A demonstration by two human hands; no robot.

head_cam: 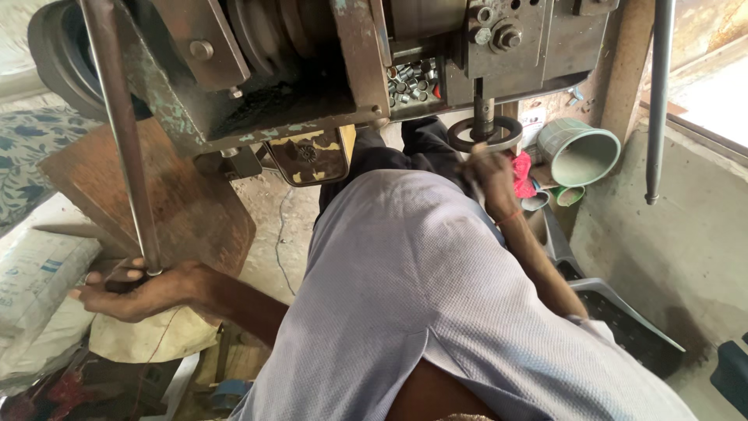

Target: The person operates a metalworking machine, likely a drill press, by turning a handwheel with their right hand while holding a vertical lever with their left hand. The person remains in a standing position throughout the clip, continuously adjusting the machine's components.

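**Two hands at the old press**

Lilac shirt (436, 312) filled the bottom of the view, closest to the cam. Left hand (136, 290) was closed round the low end of a long metal lever (117, 132), w/ a dark knob under the fingers. Right hand (489, 173) was up at a dark metal ring (485, 134) under the machine's post; it was blurry, so can't tell if it gripped or just touched.

Containers: a little shelf in the machine (312, 62) held lots of small shiny metal tubes (411, 80), piled loose. A green checked cup (578, 150) lay on its side just right of the ring, mouth facing the cam, inside looked bare. Two smaller cups (555, 198) sat below it, near a pink cloth (521, 175). A dark tray (623, 320) sat low on the right.

Around: a brown wood board (167, 199) stood behind the lever, a white sack (39, 296) at far left. Another thin rod (658, 101) hung at right, apart from both hands.
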